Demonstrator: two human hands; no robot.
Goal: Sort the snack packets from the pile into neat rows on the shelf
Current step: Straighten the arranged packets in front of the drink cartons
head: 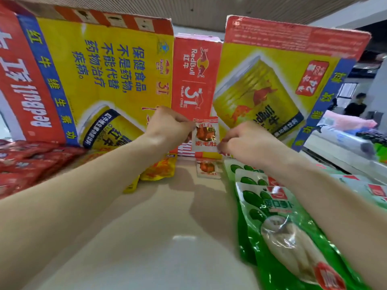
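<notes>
Both hands hold up one small red-and-white snack packet (pixel 206 133) near the back of the beige shelf (pixel 159 227). My left hand (pixel 169 127) pinches its upper left edge and my right hand (pixel 249 141) pinches its lower right corner. A matching small packet (pixel 207 168) lies flat on the shelf just below it. A row of overlapping green packets (pixel 278 222) runs along the right side. Yellow packets (pixel 159 169) lie under my left forearm. A heap of red packets (pixel 27 162) sits at the far left.
Tall yellow and red Red Bull cartons (pixel 100 76) (pixel 278 76) stand along the back of the shelf, with a narrower red one (pixel 194 76) between them. Past the shelf's right edge a person (pixel 356 105) stands far off beside cluttered counters.
</notes>
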